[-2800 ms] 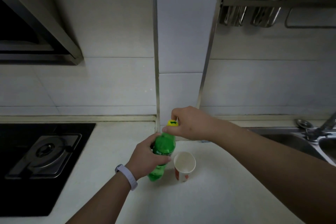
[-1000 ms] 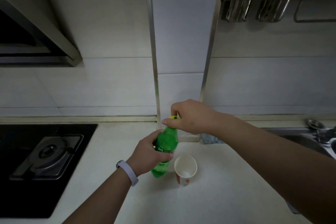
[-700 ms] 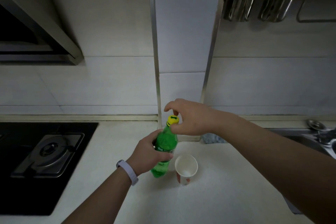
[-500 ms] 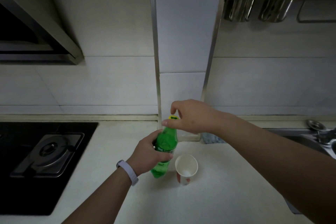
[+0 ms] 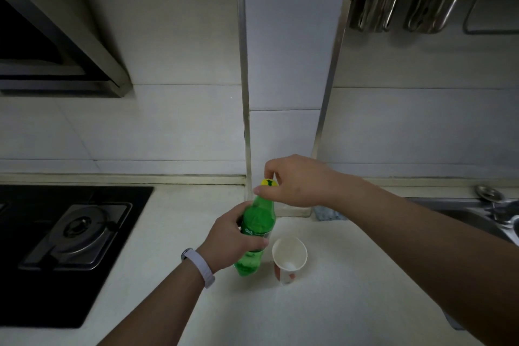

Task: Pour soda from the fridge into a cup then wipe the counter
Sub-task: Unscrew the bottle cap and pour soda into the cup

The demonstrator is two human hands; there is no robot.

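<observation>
Nearest the camera, the white counter (image 5: 323, 312) is seen bare in front of both forearms; a pale wristband (image 5: 200, 266) is worn on the left wrist.

Next out, the left hand (image 5: 234, 236) is wrapped round the mid-body of the green soda bottle (image 5: 257, 229), fingers curled over the label; the bottle is stood on the counter, base nearer, long axis near upright with the top leaned away toward 12 o'clock.

A paper cup (image 5: 289, 257) is stood upright and empty just beside the bottle base, at about 3 o'clock from it; whether the two touch cannot be told; mouth open toward the camera.

Further out, the yellow cap (image 5: 268, 182) is pinched by the right hand (image 5: 297, 181), thumb below and forefinger over the top; the cap is seated on the neck, so unscrewing is judged to be the step in hand, pouring not yet begun.

Key relation: cap sits at about 12 o'clock from the left hand, on the bottle axis; the right hand is at it, so twist is applied there while the body is braced by the left; cup is reached by tipping the neck toward 3 o'clock.

Far: gas hob (image 5: 75, 230) at 9 o'clock; steel sink (image 5: 460, 212) at 3 o'clock; a folded bluish cloth (image 5: 327, 213) is seen by the wall, probably the wipe.
</observation>
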